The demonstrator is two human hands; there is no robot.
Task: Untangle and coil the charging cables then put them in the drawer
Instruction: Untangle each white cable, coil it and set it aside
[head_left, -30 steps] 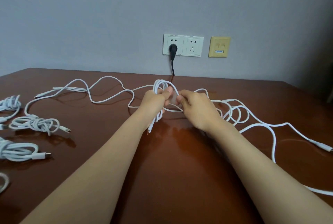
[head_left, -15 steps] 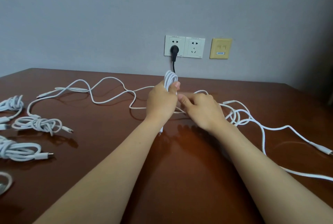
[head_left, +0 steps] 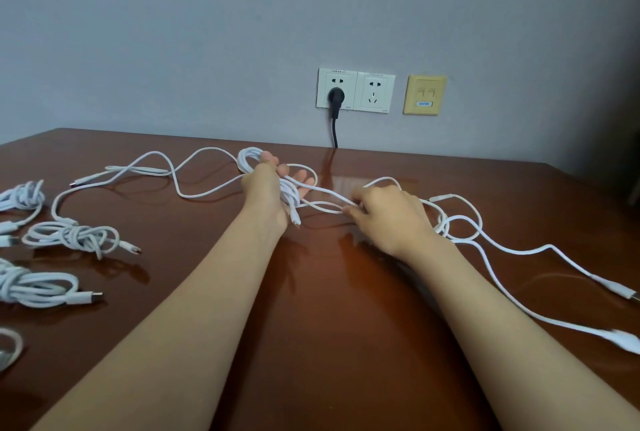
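Charging cables (head_left: 74, 234), nearest first? (A)

Near left on the brown table (head_left: 329, 309): several tied white bundles, the closest cut off by the frame edge. Near right: a connector end (head_left: 620, 290) of loose cable. (B)

Hands? (A)

Mid-table. Right hand (head_left: 384, 219) pinches a loose strand (head_left: 325, 192) between thumb and forefinger. Left hand (head_left: 273, 191), just left of it, has its fingers straight and spread. A coil (head_left: 290, 195) is looped round its palm, one plug end dangling below. (B)

Farther? (A)

Slack cable (head_left: 145, 170) lies far left. On the wall: twin sockets (head_left: 374, 92), a black plug (head_left: 336, 96) in the left one, a yellow plate (head_left: 424, 95) to the right. (B)
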